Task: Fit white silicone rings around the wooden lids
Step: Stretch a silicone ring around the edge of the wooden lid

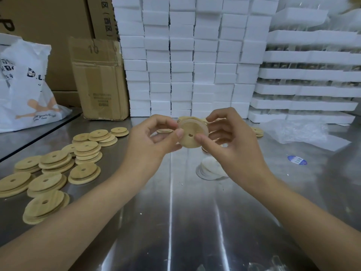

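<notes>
Table (175,222): brushed metal, glossy, with streaked reflections running toward the near edge.
Wooden lids (52,159) along the left edge: pale wood, matt, smooth, faint grain.
Lifted lid (190,136): same matt wood, with a translucent whitish band at its rim.
Silicone rings (210,169) right of centre: milky, translucent, slight sheen.
Cardboard box (99,83), back left: brown, matt, creased.
Foam blocks (181,55) along the back edge: white, matt, grainy.
Printed bag (25,85), far left: white plastic, glossy.
Clear film (298,132), right edge: crinkled, shiny.

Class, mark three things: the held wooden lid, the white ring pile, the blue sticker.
held wooden lid (188,142), head view, flat face below the hole.
white ring pile (210,169), head view, topmost ring.
blue sticker (297,160), head view, its middle.
</notes>
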`<state>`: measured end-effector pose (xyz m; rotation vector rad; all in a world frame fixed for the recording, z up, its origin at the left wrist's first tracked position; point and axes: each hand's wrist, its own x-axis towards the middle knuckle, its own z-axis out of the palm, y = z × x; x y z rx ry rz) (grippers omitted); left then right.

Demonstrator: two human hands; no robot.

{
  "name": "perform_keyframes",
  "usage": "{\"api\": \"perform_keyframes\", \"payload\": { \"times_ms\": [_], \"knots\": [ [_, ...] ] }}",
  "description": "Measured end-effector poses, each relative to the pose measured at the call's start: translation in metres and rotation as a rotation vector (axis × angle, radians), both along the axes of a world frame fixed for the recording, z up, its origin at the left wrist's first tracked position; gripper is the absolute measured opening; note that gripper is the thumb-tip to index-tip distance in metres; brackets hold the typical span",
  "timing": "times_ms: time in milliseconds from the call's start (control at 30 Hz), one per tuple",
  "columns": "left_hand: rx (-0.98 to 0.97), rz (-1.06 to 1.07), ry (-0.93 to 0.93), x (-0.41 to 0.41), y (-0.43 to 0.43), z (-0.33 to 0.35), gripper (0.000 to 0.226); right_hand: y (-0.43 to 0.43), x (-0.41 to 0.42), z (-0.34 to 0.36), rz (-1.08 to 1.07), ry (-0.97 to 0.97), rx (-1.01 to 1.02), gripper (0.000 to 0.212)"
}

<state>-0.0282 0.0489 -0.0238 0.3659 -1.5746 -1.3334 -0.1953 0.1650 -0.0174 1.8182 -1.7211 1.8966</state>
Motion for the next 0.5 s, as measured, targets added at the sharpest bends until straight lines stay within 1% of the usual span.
{"api": "perform_keyframes", "payload": {
  "times_ms": [67, 133, 267, 333, 400, 500],
  "knots": [
    [0.112, -0.002, -0.024, -0.003, 0.002, -0.005, 0.014, -0.001, 0.001, -0.003, -0.036, 0.062, -0.028, 0.034],
    [0.223, -0.053, -0.060, -0.005, 0.005, -0.010, 0.017, -0.003, 0.001, -0.007, -0.082, 0.161, -0.065, 0.031],
    [0.472, -0.291, -0.033, -0.009, 0.010, -0.014, 0.036, -0.006, -0.002, -0.013, -0.149, 0.336, -0.107, 0.025],
    [0.525, -0.370, -0.009, -0.009, 0.012, -0.015, 0.042, -0.007, -0.004, -0.015, -0.168, 0.376, -0.126, 0.023],
    [0.547, -0.386, 0.002, -0.011, 0.013, -0.018, 0.041, -0.007, -0.005, -0.015, -0.163, 0.378, -0.138, 0.024],
    [0.618, -0.386, 0.052, -0.012, 0.015, -0.022, 0.032, -0.007, -0.005, -0.016, -0.128, 0.362, -0.139, 0.027]
  ]
}}
